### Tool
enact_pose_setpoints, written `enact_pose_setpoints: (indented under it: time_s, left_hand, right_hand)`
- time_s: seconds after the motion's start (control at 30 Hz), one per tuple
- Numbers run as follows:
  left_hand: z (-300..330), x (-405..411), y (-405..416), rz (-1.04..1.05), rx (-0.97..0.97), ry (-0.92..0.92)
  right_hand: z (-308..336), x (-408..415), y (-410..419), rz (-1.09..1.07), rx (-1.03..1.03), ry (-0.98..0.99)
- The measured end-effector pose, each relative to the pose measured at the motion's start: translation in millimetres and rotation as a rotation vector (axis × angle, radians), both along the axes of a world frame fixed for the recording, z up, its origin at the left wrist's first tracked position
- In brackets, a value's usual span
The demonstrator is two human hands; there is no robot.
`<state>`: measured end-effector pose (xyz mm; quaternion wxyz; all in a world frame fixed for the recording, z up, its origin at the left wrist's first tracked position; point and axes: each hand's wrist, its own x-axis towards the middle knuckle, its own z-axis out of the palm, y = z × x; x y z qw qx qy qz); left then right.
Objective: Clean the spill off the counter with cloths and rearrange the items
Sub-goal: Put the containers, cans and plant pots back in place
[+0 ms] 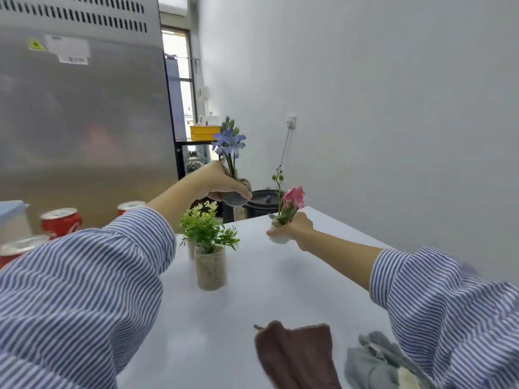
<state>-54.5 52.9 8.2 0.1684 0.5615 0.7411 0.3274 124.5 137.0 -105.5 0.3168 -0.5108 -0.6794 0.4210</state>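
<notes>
Cans (60, 221) of cola stand far to the left of the green plant (209, 248), three red ones partly hidden by my striped left sleeve (84, 290). That green plant, a leafy sprig in a clear cylinder of pebbles, stands on the white counter (252, 290) and serves as my marker; a second small pot seems to sit just behind it, mostly hidden.

Up and behind the green plant, my left hand (216, 183) curls round the grey pot of the blue flower (229, 144), holding it lifted clear of the counter, fingers wrapped over its rim and side. To the right of the green plant, my right hand (295, 230) grips the small white pot of the pink flower (293, 197); whether its base touches the counter or hangs just above it, I cannot tell.

Nearer me than the green plant and to its right lie the brown cloth (295, 355) and, further right, the grey cloth (373, 363), both loose on the counter, neither in hand. I see no spill on the surface.

I judge this to be the rearranging step, both flower pots being placed. Next I should set each pot down upright, level, apart from the green plant, and release only once it stands steady.
</notes>
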Motion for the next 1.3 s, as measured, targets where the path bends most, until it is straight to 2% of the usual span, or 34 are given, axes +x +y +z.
enact_pose_setpoints:
  time_s: [0.07, 0.17, 0.53, 0.67, 0.77, 0.9, 1.03, 1.3]
  left_hand:
    - [1, -17, -14, 0.043, 0.025, -0.009]
    - [-5, -35, -22, 0.095, 0.041, -0.008]
    - [-21, -43, -22, 0.096, 0.069, 0.005]
    - [-20, -16, -19, 0.021, 0.079, 0.122]
    - [-21, 14, -14, -0.029, 0.046, 0.215]
    - [-48, 48, 2, -0.091, -0.102, 0.196]
    - [-89, 64, 13, -0.048, -0.222, 0.219]
    - [-114, 87, 25, 0.021, -0.235, 0.332]
  right_hand:
    - [-7, -34, 4, 0.038, -0.022, -0.058]
    - [-20, -70, 7, -0.028, 0.024, -0.190]
    - [-37, -111, 21, 0.009, 0.093, -0.074]
    - [-23, -88, 11, 0.045, 0.010, -0.291]
    - [-7, -60, 5, 0.017, -0.013, -0.329]
    - [9, -13, -3, -0.050, -0.011, -0.241]
    - [11, 27, -14, -0.056, -0.024, -0.156]
    - [-9, 83, -44, 0.031, -0.049, -0.112]
